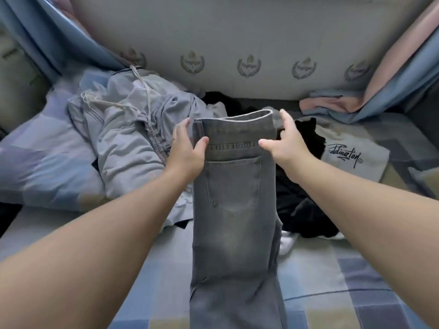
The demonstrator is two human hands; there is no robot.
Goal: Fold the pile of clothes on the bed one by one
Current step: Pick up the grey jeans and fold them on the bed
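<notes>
A pair of grey jeans, folded lengthwise with a back pocket facing up, hangs in front of me over the bed, its legs running down out of view. My left hand grips the waistband's left edge, thumb on the front. At the waistband's right edge is my right hand, thumb on the front of the denim and fingers behind it. The pile lies behind: a light grey drawstring garment at the left, black clothes at the right.
A grey top with black script lettering lies at the right. The bed has a blue and beige checked sheet. A white mattress with crest logos stands against the back. Blue and pink fabric drapes on both sides.
</notes>
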